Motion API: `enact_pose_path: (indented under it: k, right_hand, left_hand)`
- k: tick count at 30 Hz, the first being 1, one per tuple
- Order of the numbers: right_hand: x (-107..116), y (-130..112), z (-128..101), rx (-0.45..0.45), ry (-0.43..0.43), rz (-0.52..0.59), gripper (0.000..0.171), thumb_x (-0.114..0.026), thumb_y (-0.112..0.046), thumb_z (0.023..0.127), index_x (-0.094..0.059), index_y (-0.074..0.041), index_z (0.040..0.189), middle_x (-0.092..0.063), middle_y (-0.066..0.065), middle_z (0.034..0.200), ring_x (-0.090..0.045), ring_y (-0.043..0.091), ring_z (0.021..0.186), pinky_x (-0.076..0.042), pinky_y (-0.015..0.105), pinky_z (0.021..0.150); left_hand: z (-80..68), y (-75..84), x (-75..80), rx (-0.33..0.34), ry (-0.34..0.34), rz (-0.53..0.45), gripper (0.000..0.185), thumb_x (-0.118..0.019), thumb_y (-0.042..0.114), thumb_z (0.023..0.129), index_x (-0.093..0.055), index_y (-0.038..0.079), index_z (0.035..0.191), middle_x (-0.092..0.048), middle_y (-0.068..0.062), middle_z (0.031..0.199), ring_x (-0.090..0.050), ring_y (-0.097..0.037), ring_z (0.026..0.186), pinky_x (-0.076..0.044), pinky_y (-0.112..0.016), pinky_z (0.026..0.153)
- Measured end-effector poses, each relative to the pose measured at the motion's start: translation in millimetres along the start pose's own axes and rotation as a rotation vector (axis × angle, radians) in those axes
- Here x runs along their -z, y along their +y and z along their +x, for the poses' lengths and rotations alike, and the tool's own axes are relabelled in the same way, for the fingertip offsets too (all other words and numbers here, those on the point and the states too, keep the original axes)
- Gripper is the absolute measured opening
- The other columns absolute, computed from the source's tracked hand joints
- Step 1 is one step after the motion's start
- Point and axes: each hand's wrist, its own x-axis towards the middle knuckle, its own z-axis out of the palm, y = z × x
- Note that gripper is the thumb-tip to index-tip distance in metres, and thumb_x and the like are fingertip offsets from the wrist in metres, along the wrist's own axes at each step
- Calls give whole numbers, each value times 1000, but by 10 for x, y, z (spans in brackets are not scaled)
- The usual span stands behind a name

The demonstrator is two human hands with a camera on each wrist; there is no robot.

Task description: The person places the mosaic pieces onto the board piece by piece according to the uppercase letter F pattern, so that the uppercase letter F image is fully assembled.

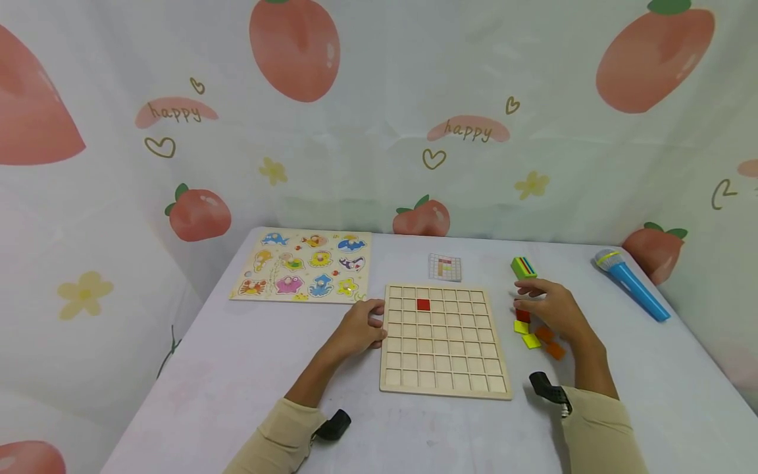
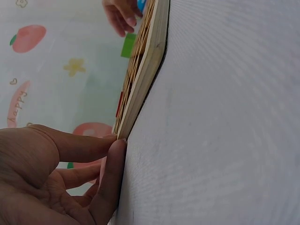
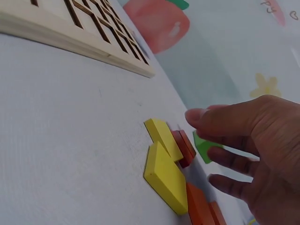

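A wooden grid board (image 1: 441, 362) lies flat on the table, with one red square tile (image 1: 423, 305) set in its second row. At the board's left edge, my left hand (image 1: 355, 331) holds the rim; thumb and finger meet there in the left wrist view. My right hand (image 1: 553, 308) hovers right of the board with nothing seen between its spread fingers. Under and beside it lie red tiles (image 3: 185, 149), yellow tiles (image 3: 166, 178) and orange tiles (image 1: 555, 350). A green-sided block of stacked coloured tiles (image 1: 524, 267) is just beyond its fingertips.
A small card with a printed coloured grid (image 1: 445, 268) lies behind the board. At the back left is a sea-animal peg puzzle (image 1: 304, 263). A blue toy microphone (image 1: 636, 289) lies at the right edge, and a patterned cloth (image 1: 367, 164) hangs behind the table.
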Motion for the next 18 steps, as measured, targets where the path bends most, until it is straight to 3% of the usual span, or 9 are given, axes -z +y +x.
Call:
enact_pose_path:
  k: [4,18]
  right_hand:
    - [30,47,-10,-32,-7,-7,58,-73,-30,100,-57,-3,149,-59,28,140,-50,48,130,-57,54,95]
    - [100,208,-35,-64,-24,-29,52,-70,-17,98,-60,-3,147,-57,32,139,-50,52,129,-59,59,97]
  left_hand:
    - [-2,-1,2,8,1,1,64,-73,-9,91,-52,-2,151,-59,-15,139,-64,-25,108,-66,-30,72]
    - [2,7,4,8,1,-3,65,-73,-10,90,-51,-3,151,-60,-15,138,-65,-24,106,-66,-29,70]
